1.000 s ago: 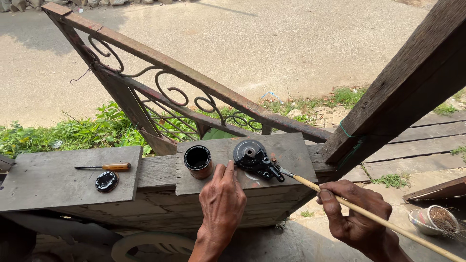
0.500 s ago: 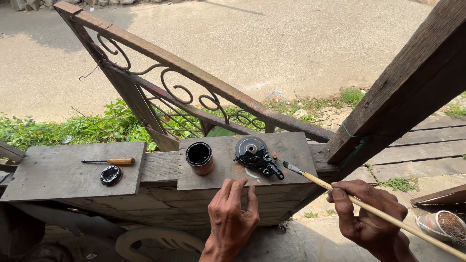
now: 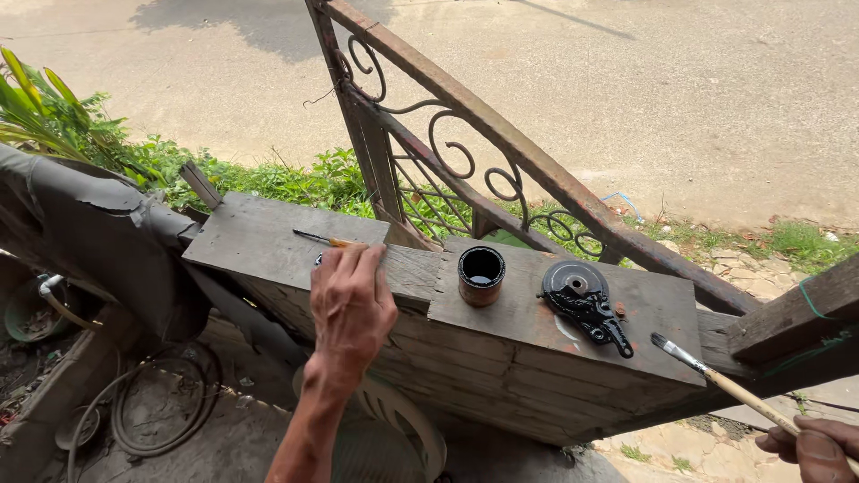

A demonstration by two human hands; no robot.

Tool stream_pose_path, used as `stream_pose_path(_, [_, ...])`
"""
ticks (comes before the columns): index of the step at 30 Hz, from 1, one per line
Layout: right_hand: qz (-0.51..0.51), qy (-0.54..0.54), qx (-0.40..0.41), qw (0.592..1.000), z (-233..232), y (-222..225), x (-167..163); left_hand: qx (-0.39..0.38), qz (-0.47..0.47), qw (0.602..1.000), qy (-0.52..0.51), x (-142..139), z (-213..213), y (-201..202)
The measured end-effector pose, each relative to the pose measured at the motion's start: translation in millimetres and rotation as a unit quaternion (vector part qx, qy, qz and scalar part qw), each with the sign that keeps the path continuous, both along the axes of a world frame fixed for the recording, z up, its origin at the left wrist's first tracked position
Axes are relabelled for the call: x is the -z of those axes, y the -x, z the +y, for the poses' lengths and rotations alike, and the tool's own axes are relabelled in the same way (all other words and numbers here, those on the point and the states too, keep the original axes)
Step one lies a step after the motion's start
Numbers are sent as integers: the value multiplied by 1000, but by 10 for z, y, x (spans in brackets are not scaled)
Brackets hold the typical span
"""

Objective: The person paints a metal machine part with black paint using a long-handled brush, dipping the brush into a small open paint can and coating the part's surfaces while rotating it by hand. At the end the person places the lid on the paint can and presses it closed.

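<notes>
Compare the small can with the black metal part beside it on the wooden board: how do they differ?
The can stands upright, round and open-topped, with rusty brown sides; the black metal part lies flat, a disc with an arm sticking out. The can holds dark liquid; the part looks glossy black all over. Both rest on the wooden board.

**What the view keeps back**

The left hand [image 3: 351, 300] lies over a small dark thing on the plank [image 3: 259, 240]; only a sliver shows at the knuckles, too little to name. The screwdriver [image 3: 327, 240] runs under the fingertips, its orange handle mostly covered. The right hand [image 3: 816, 447] is cut by the bottom corner, and the brush [image 3: 716, 377] handle leaves the frame there. The tin [image 3: 481, 275] shows a dark inside; how full it is cannot be told.
</notes>
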State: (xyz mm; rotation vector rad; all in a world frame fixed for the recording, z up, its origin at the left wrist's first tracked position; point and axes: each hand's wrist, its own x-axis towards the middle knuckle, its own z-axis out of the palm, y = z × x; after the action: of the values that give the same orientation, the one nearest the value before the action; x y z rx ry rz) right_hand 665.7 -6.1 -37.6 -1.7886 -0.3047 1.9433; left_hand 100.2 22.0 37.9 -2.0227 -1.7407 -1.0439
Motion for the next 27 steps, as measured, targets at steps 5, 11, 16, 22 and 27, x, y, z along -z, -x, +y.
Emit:
stream_pose_path(5, [-150, -249, 39, 956, -152, 331, -12, 9, 202, 972, 120, -66, 542, 516])
stream_pose_path(11, [-437, -655, 60, 614, -1014, 959, -229, 23, 307, 929, 203, -79, 684, 559])
stream_pose_path(16, [-457, -639, 44, 617, -991, 1015, -483, 73, 285, 952, 85, -425, 595, 508])
stream_pose_path(22, [-439, -721, 52, 533, -948, 993, -552, 257, -142, 953, -69, -923, -24, 182])
stream_pose_path(27, [-453, -710, 58, 536, -989, 986, -474, 449, -397, 797, 77, -675, -310, -770])
